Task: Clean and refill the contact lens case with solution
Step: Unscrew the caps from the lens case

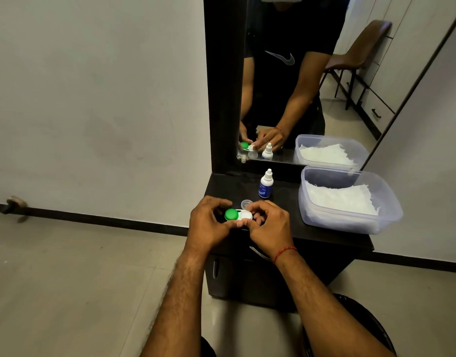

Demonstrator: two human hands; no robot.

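Observation:
The contact lens case (238, 215) has a green cap on its left well and a white cap on its right well. I hold it over the front left of the black dresser top (286, 215). My left hand (209, 222) grips the green-capped end. My right hand (269, 225) has its fingertips pinched around the white cap. A small clear cap (246, 203) lies on the dresser just behind the case. Behind it stands the solution bottle (266, 183), white with a blue label, its nozzle bare.
A clear plastic tub (350, 199) holding white tissue sits at the right of the dresser. A mirror (312, 86) rises behind and reflects the scene. Drawer handles show on the dresser front below my hands. Tiled floor lies to the left.

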